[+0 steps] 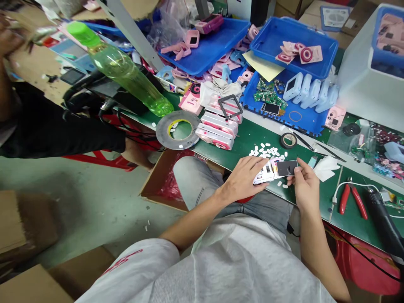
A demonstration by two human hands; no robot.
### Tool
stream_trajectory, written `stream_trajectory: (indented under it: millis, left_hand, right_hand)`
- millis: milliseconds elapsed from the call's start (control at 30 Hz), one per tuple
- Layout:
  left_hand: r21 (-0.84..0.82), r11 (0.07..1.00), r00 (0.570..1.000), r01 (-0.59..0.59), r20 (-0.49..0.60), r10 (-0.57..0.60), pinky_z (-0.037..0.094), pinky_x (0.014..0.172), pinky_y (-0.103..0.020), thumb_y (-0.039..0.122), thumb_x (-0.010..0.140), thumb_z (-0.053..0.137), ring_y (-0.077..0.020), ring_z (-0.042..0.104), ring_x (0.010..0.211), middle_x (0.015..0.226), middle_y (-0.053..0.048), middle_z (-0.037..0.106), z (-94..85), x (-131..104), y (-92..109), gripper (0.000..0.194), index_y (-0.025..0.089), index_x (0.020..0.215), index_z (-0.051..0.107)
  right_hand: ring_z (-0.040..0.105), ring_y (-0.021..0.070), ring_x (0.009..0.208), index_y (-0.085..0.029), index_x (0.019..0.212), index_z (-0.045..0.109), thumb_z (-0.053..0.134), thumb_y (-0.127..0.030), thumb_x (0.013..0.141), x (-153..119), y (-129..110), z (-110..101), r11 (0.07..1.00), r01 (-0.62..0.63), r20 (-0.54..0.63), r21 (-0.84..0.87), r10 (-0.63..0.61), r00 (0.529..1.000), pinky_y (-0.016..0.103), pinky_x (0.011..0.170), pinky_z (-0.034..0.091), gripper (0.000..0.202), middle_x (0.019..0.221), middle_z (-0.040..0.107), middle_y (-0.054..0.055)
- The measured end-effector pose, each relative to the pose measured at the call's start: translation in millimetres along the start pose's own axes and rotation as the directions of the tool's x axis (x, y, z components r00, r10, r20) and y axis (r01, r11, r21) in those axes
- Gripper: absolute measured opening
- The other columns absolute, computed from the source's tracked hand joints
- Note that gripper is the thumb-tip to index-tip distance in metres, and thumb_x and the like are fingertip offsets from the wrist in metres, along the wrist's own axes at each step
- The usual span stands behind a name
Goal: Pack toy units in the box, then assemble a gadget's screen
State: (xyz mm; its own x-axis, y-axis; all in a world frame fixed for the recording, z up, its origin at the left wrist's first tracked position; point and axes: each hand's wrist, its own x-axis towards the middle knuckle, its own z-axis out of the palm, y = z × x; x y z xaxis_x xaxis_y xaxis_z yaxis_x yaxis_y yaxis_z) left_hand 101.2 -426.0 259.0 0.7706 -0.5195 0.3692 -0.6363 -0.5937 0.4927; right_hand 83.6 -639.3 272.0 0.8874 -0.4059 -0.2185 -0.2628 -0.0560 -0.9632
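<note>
Green workbench, right of centre: your left hand grips a white casing; your right hand pinches a dark screen, lengthwise sideways, just rightward.

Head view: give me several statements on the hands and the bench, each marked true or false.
1. The left hand holds a white casing. True.
2. The right hand grips the red-handled cutters. False: it holds a dark flat panel; the cutters lie on the green tabletop.
3. The square black frame rests on pink-and-white cases. True.
4. The light-blue cases are scattered on the floor. False: they stand in a row in a blue tray.
</note>
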Motion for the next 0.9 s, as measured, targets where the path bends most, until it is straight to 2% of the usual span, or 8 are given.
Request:
stream_trajectory:
  millis: [133,233,400,533,667,767,833,900]
  left_hand:
    - [0.019,1.0,0.996,0.015,-0.087,-0.014,0.052,0.1,-0.049,0.042,0.091,0.07,-0.0311,0.063,0.116,0.126,-0.018,0.069,2.1,-8.7,-1.9,0.061,0.012,0.14,0.049]
    - [-0.002,1.0,0.985,-0.003,-0.17,0.003,0.054,0.098,-0.046,0.04,0.091,0.07,-0.0292,0.065,0.113,0.123,-0.017,0.071,5.3,-9.7,-2.8,0.056,0.011,0.135,0.052]
    - [-0.075,0.995,0.969,0.061,-0.234,-0.077,0.056,0.096,-0.043,0.037,0.086,0.076,-0.0267,0.067,0.109,0.12,-0.012,0.074,7.1,-6.9,2.7,0.055,0.014,0.131,0.055]
    - [-0.089,0.996,0.962,-0.003,-0.271,-0.021,0.056,0.098,-0.042,0.034,0.085,0.077,-0.0259,0.068,0.111,0.121,-0.012,0.074,11.0,-3.3,13.3,0.055,0.014,0.131,0.055]
    - [-0.079,0.995,0.968,-0.055,-0.248,0.034,0.057,0.095,-0.044,0.036,0.088,0.073,-0.0272,0.067,0.112,0.122,-0.015,0.074,17.7,0.4,22.2,0.055,0.013,0.134,0.053]
    - [-0.079,0.994,0.974,-0.08,-0.217,0.061,0.056,0.094,-0.045,0.039,0.09,0.07,-0.0281,0.068,0.112,0.122,-0.016,0.074,22.4,2.3,24.2,0.057,0.015,0.138,0.051]
    - [-0.08,0.991,0.976,-0.111,-0.196,0.093,0.056,0.094,-0.045,0.042,0.091,0.069,-0.0279,0.068,0.111,0.121,-0.016,0.074,25.3,2.7,23.5,0.059,0.015,0.139,0.051]
    - [-0.077,0.988,0.98,-0.131,-0.158,0.118,0.055,0.094,-0.045,0.044,0.091,0.068,-0.0278,0.069,0.111,0.122,-0.016,0.074,27.8,2.4,21.9,0.06,0.015,0.14,0.051]
  right_hand:
    - [0.054,0.0106,0.051,-0.014,0.126,0.064,0.073,-0.05,0.079,-1.4,-1.3,1.7,0.999,-0.03,-0.026,0.018,0.031,0.999,0.028,0.053,0.048,0.059,0.066,0.061,-0.004]
    - [0.056,0.0108,0.053,-0.015,0.125,0.064,0.074,-0.05,0.079,-2.0,0.0,1.7,0.999,-0.02,-0.036,0.034,0.022,0.999,0.028,0.054,0.048,0.058,0.072,0.063,-0.003]
    - [0.058,0.0121,0.057,-0.016,0.127,0.063,0.074,-0.051,0.081,-4.4,4.6,0.6,0.996,0.008,-0.015,0.084,-0.006,1.0,0.028,0.056,0.049,0.059,0.074,0.063,-0.003]
    - [0.055,0.0119,0.057,-0.016,0.124,0.065,0.074,-0.053,0.082,-7.1,6.3,-2.0,0.989,0.048,-0.055,0.143,-0.041,0.998,0.028,0.057,0.048,0.057,0.07,0.061,-0.004]
    - [0.052,0.0118,0.058,-0.015,0.115,0.069,0.075,-0.054,0.08,-12.2,3.5,-9.8,0.995,0.069,-0.108,0.068,-0.062,0.992,0.028,0.055,0.047,0.053,0.074,0.063,-0.001]
    - [0.059,0.0148,0.064,-0.015,0.122,0.066,0.082,-0.049,0.073,-19.6,2.2,-18.6,0.995,0.073,-0.186,-0.063,-0.083,0.979,0.031,0.061,0.053,0.062,0.083,0.069,0.003]
    - [0.063,0.0169,0.069,-0.015,0.127,0.063,0.085,-0.047,0.07,-24.8,3.7,-25.4,0.99,0.086,-0.189,-0.111,-0.106,0.976,0.034,0.064,0.056,0.068,0.09,0.072,0.006]
    - [0.064,0.0178,0.068,-0.016,0.125,0.064,0.083,-0.048,0.073,-28.4,6.7,-32.4,0.982,0.092,-0.175,-0.163,-0.12,0.977,0.035,0.063,0.057,0.064,0.089,0.073,0.007]
